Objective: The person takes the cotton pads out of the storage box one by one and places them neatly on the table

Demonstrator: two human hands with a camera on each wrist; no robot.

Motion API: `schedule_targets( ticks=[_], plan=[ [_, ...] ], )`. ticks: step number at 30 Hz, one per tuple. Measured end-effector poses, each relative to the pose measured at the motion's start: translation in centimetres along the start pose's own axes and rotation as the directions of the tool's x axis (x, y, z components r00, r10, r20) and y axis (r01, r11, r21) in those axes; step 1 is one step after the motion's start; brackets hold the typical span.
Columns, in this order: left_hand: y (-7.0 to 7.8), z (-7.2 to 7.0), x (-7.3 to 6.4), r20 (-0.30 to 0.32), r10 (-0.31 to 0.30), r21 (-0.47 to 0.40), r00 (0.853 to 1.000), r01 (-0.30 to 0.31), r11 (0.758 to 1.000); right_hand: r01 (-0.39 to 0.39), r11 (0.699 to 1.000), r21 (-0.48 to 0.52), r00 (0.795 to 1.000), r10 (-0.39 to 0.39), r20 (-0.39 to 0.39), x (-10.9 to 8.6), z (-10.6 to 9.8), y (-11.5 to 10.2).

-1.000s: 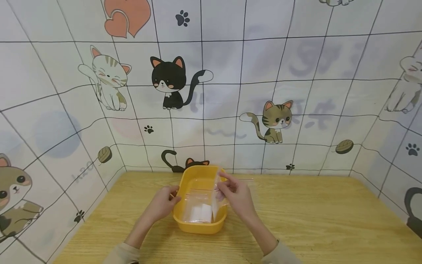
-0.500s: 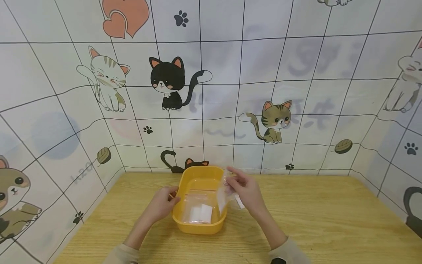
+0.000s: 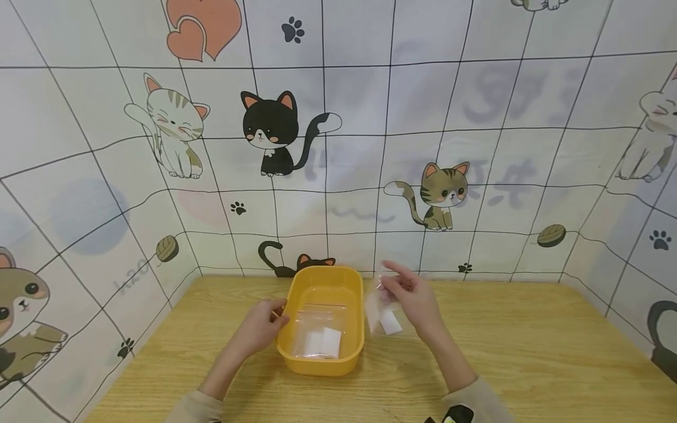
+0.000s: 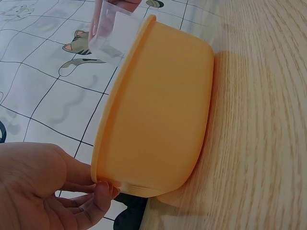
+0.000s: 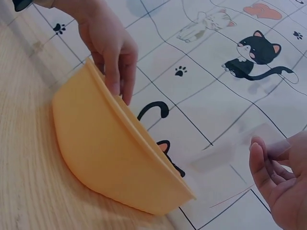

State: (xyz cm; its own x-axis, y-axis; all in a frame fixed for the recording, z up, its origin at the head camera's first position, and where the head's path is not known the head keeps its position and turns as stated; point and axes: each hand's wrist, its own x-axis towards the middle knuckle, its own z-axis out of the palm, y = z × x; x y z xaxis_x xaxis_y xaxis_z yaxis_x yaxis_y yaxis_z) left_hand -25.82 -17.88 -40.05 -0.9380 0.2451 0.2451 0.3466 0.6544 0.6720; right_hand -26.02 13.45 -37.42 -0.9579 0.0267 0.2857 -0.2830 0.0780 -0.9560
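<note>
My left hand [image 3: 259, 326] pinches the left rim of a yellow plastic basin [image 3: 319, 367] between thumb and fingers; the left wrist view shows that thumb [image 4: 103, 194] at the rim's corner. Held up just right of the basin, a clear zip bag [image 3: 373, 317] hangs from the pinched fingertips of my right hand [image 3: 418, 302]. A flat white piece [image 3: 391, 322] shows through the bag's lower part. Inside the basin lies another clear zip bag [image 3: 312, 320] with white pieces [image 3: 330, 342] in it. In the right wrist view, the held bag [image 5: 213, 160] looks blurred.
The basin stands on a light wood-grain table [image 3: 508, 352]. Behind and at both sides rises a white gridded wall covering [image 3: 354, 164] printed with cartoon cats, close behind the basin's far end.
My right hand has lifted a zip bag from over the basin and carried it right, past the rim. The left hand and the basin stay where they were.
</note>
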Motion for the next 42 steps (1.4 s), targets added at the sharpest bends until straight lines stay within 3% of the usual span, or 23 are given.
schedule_targets(
  ticks=[15, 42],
  plan=[
    [0.0, 0.0, -0.1, -0.018, -0.005, 0.007, 1.000, 0.005, 1.000, -0.039, 0.997, 0.063, 0.999, 0.038, 0.017, 0.9, -3.9, 1.2],
    [-0.5, 0.1, -0.2, 0.005, 0.017, 0.003, 1.000, -0.017, 1.000, -0.038, 0.999, -0.025, 0.999, 0.038, -0.003, 1.0, -8.4, 2.8]
  ],
)
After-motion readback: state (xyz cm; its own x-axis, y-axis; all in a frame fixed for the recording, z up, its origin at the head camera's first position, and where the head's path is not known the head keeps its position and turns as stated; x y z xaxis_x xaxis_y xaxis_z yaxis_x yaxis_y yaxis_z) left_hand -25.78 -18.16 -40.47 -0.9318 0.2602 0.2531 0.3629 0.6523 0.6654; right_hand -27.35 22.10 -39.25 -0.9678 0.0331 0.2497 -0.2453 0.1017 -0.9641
